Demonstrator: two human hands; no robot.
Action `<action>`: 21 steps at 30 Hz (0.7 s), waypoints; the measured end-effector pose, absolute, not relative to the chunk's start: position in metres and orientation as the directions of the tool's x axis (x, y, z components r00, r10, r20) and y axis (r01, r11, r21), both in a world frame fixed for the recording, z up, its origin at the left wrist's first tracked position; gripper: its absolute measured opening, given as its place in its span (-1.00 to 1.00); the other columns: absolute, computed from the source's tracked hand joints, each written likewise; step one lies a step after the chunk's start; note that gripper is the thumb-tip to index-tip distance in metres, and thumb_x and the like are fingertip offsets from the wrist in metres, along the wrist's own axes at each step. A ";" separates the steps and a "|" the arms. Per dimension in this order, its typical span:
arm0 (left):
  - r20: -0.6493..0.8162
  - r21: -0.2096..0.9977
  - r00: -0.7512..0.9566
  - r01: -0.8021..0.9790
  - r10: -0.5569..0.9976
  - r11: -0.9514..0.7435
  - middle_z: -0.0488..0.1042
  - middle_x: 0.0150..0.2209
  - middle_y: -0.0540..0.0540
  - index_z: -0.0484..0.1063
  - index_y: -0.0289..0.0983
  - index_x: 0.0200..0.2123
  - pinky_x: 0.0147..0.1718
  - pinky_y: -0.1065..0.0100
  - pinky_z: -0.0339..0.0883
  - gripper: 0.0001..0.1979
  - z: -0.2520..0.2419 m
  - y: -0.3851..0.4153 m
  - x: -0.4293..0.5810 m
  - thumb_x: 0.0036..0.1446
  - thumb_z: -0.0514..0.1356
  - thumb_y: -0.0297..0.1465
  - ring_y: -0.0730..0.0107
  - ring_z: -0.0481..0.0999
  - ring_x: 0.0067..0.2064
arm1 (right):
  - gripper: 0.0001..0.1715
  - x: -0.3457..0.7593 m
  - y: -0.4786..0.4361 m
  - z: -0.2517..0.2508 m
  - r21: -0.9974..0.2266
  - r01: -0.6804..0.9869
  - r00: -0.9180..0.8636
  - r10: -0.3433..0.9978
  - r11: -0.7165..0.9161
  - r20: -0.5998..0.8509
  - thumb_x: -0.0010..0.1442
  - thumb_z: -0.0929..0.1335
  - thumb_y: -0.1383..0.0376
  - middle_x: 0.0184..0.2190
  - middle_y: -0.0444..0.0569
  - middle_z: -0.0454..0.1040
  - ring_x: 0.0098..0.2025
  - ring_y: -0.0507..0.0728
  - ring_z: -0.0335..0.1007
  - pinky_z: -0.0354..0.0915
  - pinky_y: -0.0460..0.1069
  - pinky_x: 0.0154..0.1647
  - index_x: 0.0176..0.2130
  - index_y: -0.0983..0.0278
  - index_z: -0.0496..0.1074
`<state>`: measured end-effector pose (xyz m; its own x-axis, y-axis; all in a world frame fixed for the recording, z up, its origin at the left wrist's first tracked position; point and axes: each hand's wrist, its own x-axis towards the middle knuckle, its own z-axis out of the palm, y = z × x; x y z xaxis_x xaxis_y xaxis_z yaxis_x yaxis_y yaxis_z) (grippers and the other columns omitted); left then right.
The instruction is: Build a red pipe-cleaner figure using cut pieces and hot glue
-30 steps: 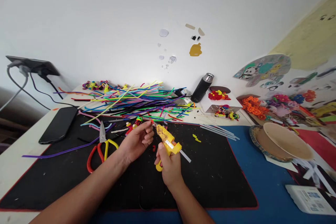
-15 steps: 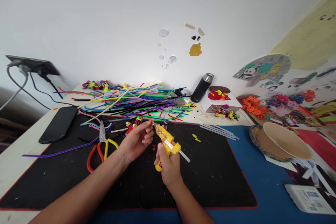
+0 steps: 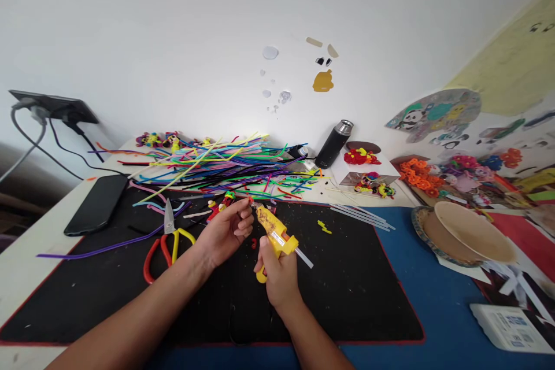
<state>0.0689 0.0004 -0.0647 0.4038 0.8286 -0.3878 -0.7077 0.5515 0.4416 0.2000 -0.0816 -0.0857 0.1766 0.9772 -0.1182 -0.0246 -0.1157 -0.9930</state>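
My right hand is wrapped round the handle of a yellow glue gun, and a clear glue stick pokes out of its back end. The gun's nozzle points up and left, close to the fingertips of my left hand. Those fingertips pinch a small red-orange piece, too small to make out fully. Behind my left hand lie small figures made of pipe cleaners. A small red curl rests on the black mat between the hands.
Scissors with red and yellow handles lie left of my left forearm, near a phone. Pipe cleaners pile up along the wall. A black flask, glue sticks, a yellow bit and a bowl are farther right.
Almost nothing differs. Both hands, the glue gun and the small red-orange piece stay in nearly the same place.
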 end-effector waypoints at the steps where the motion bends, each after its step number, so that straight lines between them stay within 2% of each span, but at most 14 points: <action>1: -0.387 0.441 0.404 -0.708 0.829 0.551 0.25 -0.52 0.09 0.36 -0.34 -0.48 -0.72 0.58 0.11 -0.72 -0.065 0.000 0.069 0.27 0.32 -0.52 0.67 0.17 -0.62 | -0.25 0.200 -0.082 -0.086 -0.993 -0.027 0.176 0.977 -0.116 -0.119 0.17 0.37 -0.32 -0.75 -0.08 0.32 -0.66 0.04 0.23 0.26 -0.05 -0.59 -0.64 0.19 0.30; 13: -0.371 0.448 0.408 -0.709 0.834 0.545 0.26 -0.51 0.10 0.34 -0.31 -0.45 -0.71 0.59 0.11 -0.73 -0.065 0.000 0.069 0.22 0.37 -0.52 0.67 0.19 -0.61 | -0.28 0.201 -0.082 -0.084 -0.992 -0.036 0.170 0.978 -0.119 -0.123 0.18 0.39 -0.29 -0.75 -0.09 0.32 -0.67 0.04 0.22 0.25 -0.06 -0.60 -0.62 0.20 0.31; 21: -0.374 0.462 0.410 -0.695 0.832 0.551 0.24 -0.52 0.10 0.32 -0.30 -0.47 -0.71 0.57 0.10 -0.70 -0.066 0.001 0.068 0.27 0.33 -0.50 0.66 0.16 -0.62 | -0.31 0.199 -0.082 -0.085 -0.985 -0.077 0.159 0.974 -0.152 -0.162 0.13 0.41 -0.29 -0.75 -0.13 0.29 -0.67 0.02 0.19 0.21 -0.07 -0.60 -0.60 0.19 0.29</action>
<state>0.0683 0.0009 -0.0663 0.4104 0.8317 -0.3741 -0.6954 0.5507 0.4616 0.1988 -0.0817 -0.0851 0.1592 0.9738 -0.1623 -0.0774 -0.1516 -0.9854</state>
